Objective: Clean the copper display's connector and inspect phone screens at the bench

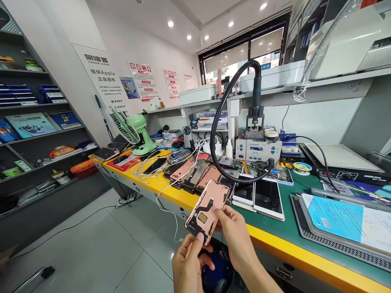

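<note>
A phone screen assembly [206, 207], its copper-coloured back facing me, is held tilted in front of the bench edge. A black flex cable runs across it, and a gold square sits near its lower end. My left hand [191, 260] pinches the lower end with the thumb on top. On the right side, my right hand [233, 230] grips it with thumb and fingers. Just beyond lie stacks of similar phone screens [193, 176]. White-framed phones or tablets [269, 198] lie to the right of them.
A hot air rework station [258, 150] with a looping black hose [215, 122] stands behind the screens. Blue-and-white papers [336, 219] on a perforated tray lie at right. A green fan [140, 130] and white cables [146, 169] are at left. The yellow bench edge [275, 246] runs below.
</note>
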A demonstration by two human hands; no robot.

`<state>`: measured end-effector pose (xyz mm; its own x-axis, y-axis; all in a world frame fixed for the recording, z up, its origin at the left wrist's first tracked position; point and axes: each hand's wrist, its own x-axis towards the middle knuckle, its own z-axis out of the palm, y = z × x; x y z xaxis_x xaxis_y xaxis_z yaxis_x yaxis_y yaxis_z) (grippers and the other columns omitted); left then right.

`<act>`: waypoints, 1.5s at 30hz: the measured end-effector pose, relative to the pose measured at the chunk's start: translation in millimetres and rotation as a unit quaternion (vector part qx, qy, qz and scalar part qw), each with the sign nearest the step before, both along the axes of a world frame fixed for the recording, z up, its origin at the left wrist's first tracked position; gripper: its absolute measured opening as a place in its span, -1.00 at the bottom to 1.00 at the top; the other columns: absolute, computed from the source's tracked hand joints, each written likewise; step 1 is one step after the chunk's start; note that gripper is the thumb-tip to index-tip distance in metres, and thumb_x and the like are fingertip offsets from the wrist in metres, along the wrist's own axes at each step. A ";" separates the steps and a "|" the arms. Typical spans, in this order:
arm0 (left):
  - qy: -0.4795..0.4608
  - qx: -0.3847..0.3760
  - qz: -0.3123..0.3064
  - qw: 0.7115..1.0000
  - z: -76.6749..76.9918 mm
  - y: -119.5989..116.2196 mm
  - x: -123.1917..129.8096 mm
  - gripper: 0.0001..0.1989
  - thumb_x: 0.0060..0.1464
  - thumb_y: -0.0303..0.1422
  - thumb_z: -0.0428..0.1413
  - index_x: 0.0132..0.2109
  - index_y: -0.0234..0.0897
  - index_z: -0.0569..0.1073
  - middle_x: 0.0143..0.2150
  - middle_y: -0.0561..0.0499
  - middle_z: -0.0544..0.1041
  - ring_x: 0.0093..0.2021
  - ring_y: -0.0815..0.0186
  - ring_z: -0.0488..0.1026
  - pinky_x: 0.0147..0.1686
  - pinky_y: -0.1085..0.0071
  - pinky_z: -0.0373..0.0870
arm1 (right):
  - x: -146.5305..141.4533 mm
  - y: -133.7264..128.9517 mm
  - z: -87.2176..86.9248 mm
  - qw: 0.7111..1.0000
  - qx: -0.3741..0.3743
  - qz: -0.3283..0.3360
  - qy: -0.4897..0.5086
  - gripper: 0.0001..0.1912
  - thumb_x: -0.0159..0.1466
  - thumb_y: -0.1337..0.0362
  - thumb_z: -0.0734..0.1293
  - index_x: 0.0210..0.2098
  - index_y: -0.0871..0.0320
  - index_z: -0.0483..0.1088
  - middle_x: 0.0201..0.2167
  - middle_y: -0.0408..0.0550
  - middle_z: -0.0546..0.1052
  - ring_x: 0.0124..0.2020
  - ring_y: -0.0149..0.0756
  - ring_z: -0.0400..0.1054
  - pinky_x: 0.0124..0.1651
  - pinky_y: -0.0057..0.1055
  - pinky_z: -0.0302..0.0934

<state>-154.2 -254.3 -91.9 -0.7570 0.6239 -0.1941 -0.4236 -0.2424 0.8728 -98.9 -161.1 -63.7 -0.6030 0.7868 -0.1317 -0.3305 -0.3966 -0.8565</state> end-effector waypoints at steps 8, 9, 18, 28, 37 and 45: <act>-0.031 -0.024 0.065 0.997 3.6 -3.1 -4.7 -0.63 -0.29 -0.20 0.40 -0.33 -0.33 0.56 -0.47 0.03 0.46 -0.50 0.36 0.33 -0.71 0.49 0.24 | -16.7 -9.1 -13.2 1.000 -0.019 0.022 0.002 -0.78 0.20 0.13 0.36 -0.42 0.14 0.33 -0.59 -0.18 0.39 -0.64 -0.34 0.25 -0.62 -0.44 0.19; -0.032 -0.025 0.068 0.997 2.6 -4.1 -5.9 -0.63 -0.28 -0.20 0.40 -0.31 -0.34 0.57 -0.49 0.03 0.46 -0.51 0.36 0.33 -0.71 0.49 0.24 | -18.2 -10.2 -14.1 0.999 -0.022 0.023 0.003 -0.78 0.20 0.13 0.36 -0.42 0.14 0.33 -0.60 -0.18 0.38 -0.64 -0.34 0.25 -0.63 -0.44 0.18; -0.050 -0.035 0.087 0.994 -2.0 -6.7 -17.5 -0.53 -0.22 -0.25 0.38 -0.12 -0.36 0.55 -0.25 -0.09 0.55 -0.45 0.36 0.36 -0.68 0.46 0.25 | -29.4 -19.7 -14.6 0.998 -0.058 0.030 0.022 -0.74 0.14 0.09 0.39 -0.41 0.13 0.31 -0.58 -0.19 0.39 -0.62 -0.35 0.25 -0.62 -0.45 0.17; -0.033 -0.046 0.117 0.991 0.9 -10.2 -20.4 -0.49 -0.18 -0.36 0.36 -0.01 -0.34 0.52 -0.13 -0.11 0.57 -0.37 0.36 0.37 -0.56 0.47 0.33 | -27.5 -20.6 -8.8 0.995 -0.068 0.071 0.023 -0.68 0.14 0.03 0.41 -0.36 0.19 0.41 -0.54 -0.12 0.49 -0.57 -0.31 0.36 -0.51 -0.43 0.22; 0.002 -0.027 0.236 0.971 0.8 -23.9 -79.0 -0.68 -0.18 -0.39 0.35 -0.20 -0.33 0.55 -0.22 -0.02 0.53 -0.38 0.38 0.38 -0.59 0.48 0.31 | -10.2 -17.6 -13.7 0.994 -0.063 0.089 -0.018 -0.63 0.18 0.07 0.40 -0.16 0.24 0.43 -0.18 0.11 0.58 -0.18 -0.14 0.50 -0.21 -0.37 0.30; 0.015 -0.030 0.306 0.951 23.7 -36.6 -164.5 -0.85 -0.10 -0.53 0.26 -0.32 -0.36 0.47 -0.36 0.04 0.48 -0.41 0.41 0.40 -0.54 0.51 0.32 | 19.5 -10.8 -8.4 0.991 0.006 0.129 -0.017 -0.72 0.19 0.10 0.42 -0.42 0.21 0.42 -0.43 -0.02 0.53 -0.37 -0.27 0.43 -0.29 -0.43 0.26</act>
